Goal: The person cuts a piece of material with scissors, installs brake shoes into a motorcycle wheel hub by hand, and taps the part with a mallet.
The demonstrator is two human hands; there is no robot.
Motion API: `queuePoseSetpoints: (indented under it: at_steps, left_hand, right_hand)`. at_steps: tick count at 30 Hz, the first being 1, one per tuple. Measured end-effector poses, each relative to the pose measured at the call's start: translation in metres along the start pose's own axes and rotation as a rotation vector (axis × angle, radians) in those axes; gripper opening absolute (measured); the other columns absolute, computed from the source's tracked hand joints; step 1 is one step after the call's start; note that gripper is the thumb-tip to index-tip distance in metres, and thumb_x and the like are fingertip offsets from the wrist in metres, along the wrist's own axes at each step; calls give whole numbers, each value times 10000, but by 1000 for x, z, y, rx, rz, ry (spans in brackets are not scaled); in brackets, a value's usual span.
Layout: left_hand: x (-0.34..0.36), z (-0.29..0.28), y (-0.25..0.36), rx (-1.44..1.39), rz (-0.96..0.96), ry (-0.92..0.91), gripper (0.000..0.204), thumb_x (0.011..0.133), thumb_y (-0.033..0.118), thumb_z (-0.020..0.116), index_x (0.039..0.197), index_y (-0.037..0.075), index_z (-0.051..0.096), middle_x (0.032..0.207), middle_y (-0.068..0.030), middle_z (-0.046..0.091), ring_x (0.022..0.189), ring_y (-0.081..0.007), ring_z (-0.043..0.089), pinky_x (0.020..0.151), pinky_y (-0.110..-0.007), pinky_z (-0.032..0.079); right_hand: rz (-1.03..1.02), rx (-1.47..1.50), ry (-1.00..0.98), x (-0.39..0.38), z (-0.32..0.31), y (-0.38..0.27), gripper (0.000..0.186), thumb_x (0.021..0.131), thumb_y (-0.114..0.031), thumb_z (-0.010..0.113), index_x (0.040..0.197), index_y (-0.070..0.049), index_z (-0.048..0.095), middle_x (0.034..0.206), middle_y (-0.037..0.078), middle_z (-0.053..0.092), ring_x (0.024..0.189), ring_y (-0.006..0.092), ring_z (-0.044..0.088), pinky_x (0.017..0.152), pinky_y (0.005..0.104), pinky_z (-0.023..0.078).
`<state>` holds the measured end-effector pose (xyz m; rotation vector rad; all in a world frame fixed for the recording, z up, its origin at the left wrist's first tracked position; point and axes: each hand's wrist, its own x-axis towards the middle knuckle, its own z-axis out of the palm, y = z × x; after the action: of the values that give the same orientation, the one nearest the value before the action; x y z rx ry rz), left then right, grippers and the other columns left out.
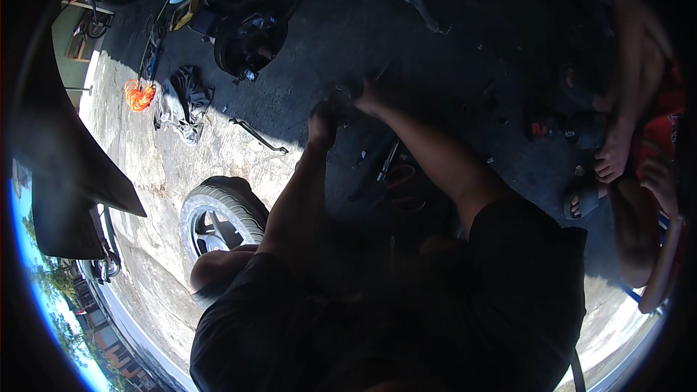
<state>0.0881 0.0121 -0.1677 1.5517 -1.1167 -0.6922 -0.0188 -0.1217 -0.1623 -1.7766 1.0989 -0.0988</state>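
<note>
Both my arms reach forward into deep shade. My left hand (321, 128) is closed around a small dark part (337, 101), whose kind I cannot make out. My right hand (372, 100) is closed at the right side of that part, fingers curled. A thin, faintly lit rod (382, 71) sticks up just beyond it; the shade hides whether my fingers hold it. Below my hands, a slim shiny metal tool (388, 162) lies on the ground beside a thin curved loop (406, 187).
A wheel with a tyre (239, 208) lies by my left knee. A long-handled wrench (258, 136), a dark cloth (187, 105) and an orange coiled hose (139, 94) are at left. Dark machine parts (250, 40) stand ahead. Another person (639, 131) sits at right near a red-and-black tool (552, 128).
</note>
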Motion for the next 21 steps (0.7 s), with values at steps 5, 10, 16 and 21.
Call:
queuePoseSetpoints:
  at_steps: [5, 10, 16, 21]
  left_hand:
    - [8, -13, 40, 701, -25, -180, 227, 901, 111, 541, 1077, -22, 595, 965, -112, 649, 825, -186, 655, 661, -318, 540]
    - [15, -30, 38, 106, 170, 17, 354, 903, 164, 570, 1198, -21, 502, 929, -155, 658, 805, -254, 682, 650, -338, 568]
    - [28, -71, 177, -306, -345, -82, 416, 918, 213, 576, 1262, 7, 463, 1042, -134, 602, 882, -226, 637, 721, -318, 531]
    - [16, -100, 257, 159, -117, -152, 356, 946, 241, 555, 1208, 7, 489, 915, -106, 627, 789, -142, 626, 655, -284, 510]
  right_hand:
    - [39, -59, -48, -15, -14, -11, 881, 707, -335, 744, 1407, 4, 330, 1386, 262, 420, 1269, 350, 456, 1010, 392, 413]
    - [-172, 22, -202, -12, -46, -26, 816, 703, -278, 718, 1378, 35, 383, 1337, 266, 478, 1244, 346, 485, 993, 378, 426]
    - [-229, 321, -71, -62, -72, -98, 622, 714, -135, 618, 1283, 62, 465, 1233, 214, 565, 1129, 260, 569, 932, 324, 452]
    - [-613, 581, -280, -87, -88, -131, 443, 704, -74, 600, 1137, 0, 544, 1052, 120, 590, 993, 201, 583, 844, 331, 460]
